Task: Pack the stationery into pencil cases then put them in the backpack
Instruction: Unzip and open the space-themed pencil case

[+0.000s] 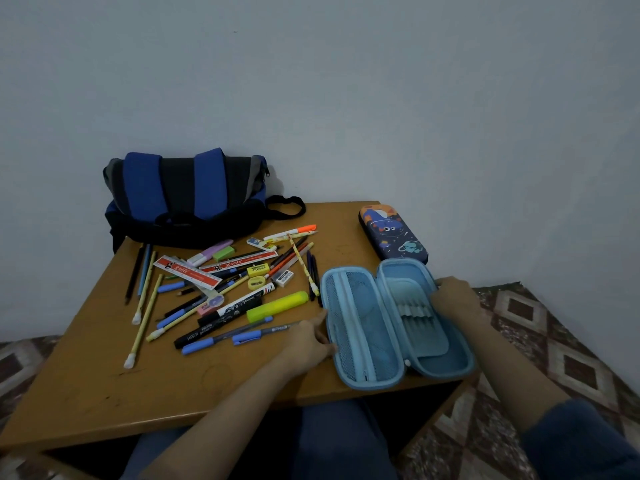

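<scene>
While left hand (306,342) and right hand (455,299) hold open blue pencil case (375,344) — ruler (188,273) reads "g'soft".

Right hand (453,299) fingertips hidden behind pencil case (468,362) rim; marker (235,306) print illegible.

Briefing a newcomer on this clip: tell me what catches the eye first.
The blue pencil case lies wide open at the front right of the table, left hand and right hand holding its sides. Left of it sprawls the stationery pile; behind that sits the backpack, with a closed space-print case at the far right.
</scene>
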Tool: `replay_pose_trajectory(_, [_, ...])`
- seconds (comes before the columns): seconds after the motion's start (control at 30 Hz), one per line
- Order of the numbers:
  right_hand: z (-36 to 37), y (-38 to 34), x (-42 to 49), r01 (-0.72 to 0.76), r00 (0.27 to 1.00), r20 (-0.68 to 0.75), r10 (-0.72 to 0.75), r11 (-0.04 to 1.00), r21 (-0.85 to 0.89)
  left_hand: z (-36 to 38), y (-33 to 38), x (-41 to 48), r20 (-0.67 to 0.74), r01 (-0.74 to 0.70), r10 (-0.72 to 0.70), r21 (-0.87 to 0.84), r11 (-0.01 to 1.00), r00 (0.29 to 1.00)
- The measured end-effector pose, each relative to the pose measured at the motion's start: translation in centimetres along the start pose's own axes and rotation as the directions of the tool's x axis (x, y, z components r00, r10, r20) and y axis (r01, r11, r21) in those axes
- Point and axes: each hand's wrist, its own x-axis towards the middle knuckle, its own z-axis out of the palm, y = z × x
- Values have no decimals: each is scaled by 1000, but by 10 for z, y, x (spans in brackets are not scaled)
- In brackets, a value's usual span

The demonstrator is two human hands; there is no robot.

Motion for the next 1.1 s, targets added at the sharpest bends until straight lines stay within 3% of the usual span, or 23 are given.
replay_pose_trajectory(0.13, [2, -13, -11, 87, 986, -131, -101, 990, -108, 3, -5, -3, -18, 18, -20, -96, 995, 1000])
replay_pose_trajectory(0.23, [3, -35, -26, 385, 901, -183, -393, 920, -78, 4, -3, -7, -30, 19, -21, -81, 997, 999])
replay_pose_trajectory(0.3, [8, -47, -36, 488, 866, -105, -489, 872, -38, 6, 0, -8, -20, 15, -16, -38, 999, 1000])
replay_pose_trajectory(0.4, [17, -54, -45, 477, 878, 87, -472, 877, -55, 9, 1, -8, 6, 9, -9, -53, 999, 1000])
replay_pose_trajectory(0.5, [22, -49, -49, 480, 869, 190, -456, 871, -103, 11, -1, -7, 20, 11, -9, -101, 995, 1000])
replay_pose_trajectory(0.8, [31, -34, -50, 495, 853, 198, -483, 869, -13, 10, 1, -11, 37, 43, -34, -277, 960, 999])
replay_pose_trajectory(0.93, [26, -42, -58, 594, 775, 271, -571, 804, -6, 13, 0, -14, 34, 84, -77, -364, 928, 996])
replay_pose_trajectory(1.1, [23, -50, -68, 697, 679, 446, -584, 703, -141, 13, -2, -14, 24, 89, -86, -390, 916, 996])
